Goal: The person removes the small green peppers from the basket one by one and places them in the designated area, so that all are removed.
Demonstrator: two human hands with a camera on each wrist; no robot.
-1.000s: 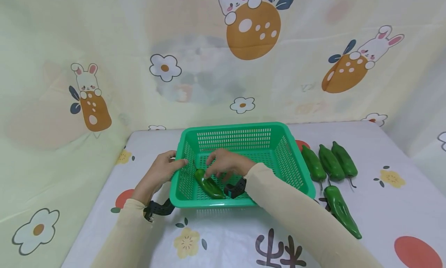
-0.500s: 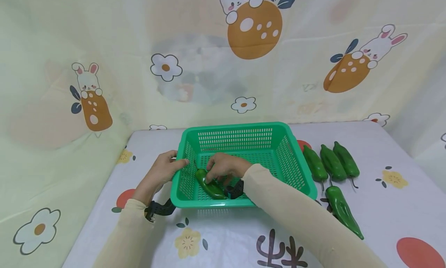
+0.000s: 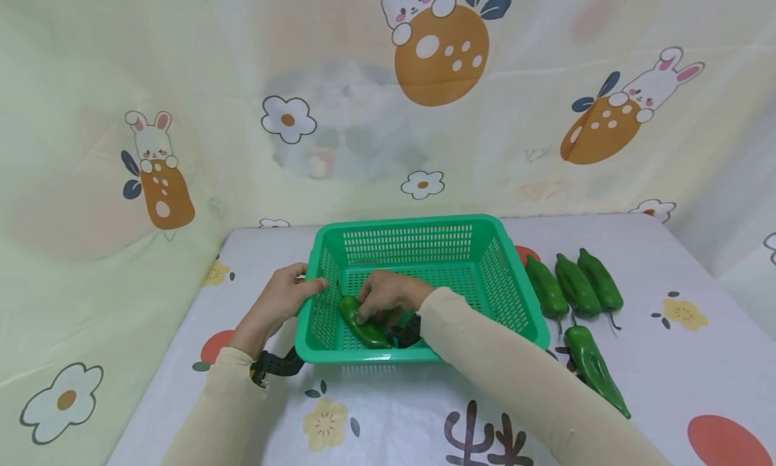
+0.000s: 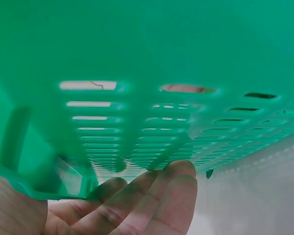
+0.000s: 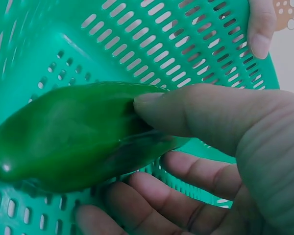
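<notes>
A long, glossy green pepper point(image 3: 353, 314) lies slanting in the left part of a green plastic basket point(image 3: 400, 224). My right hand point(image 3: 391, 292) reaches into the basket and grips this pepper. In the right wrist view the thumb presses on the pepper's upper side, while the fingers point(image 5: 152, 193) curl along its lower side. My left hand point(image 3: 281, 301) holds the basket's left rim, thumb over the edge. Its other fingers rest against the slotted wall from outside, as the left wrist view shows.
To the right of the basket, several more green peppers point(image 3: 577, 287) lie on the table; one pepper point(image 3: 595, 370) is nearer the front, pointing toward the lower right. A pale printed cloth point(image 3: 358, 412) covers the table. Behind it hangs a patterned curtain point(image 3: 339, 42).
My right hand has settled lower onto the pepper, with thumb and fingers closing round it. The left hand keeps its hold on the rim, and the basket stays put.
</notes>
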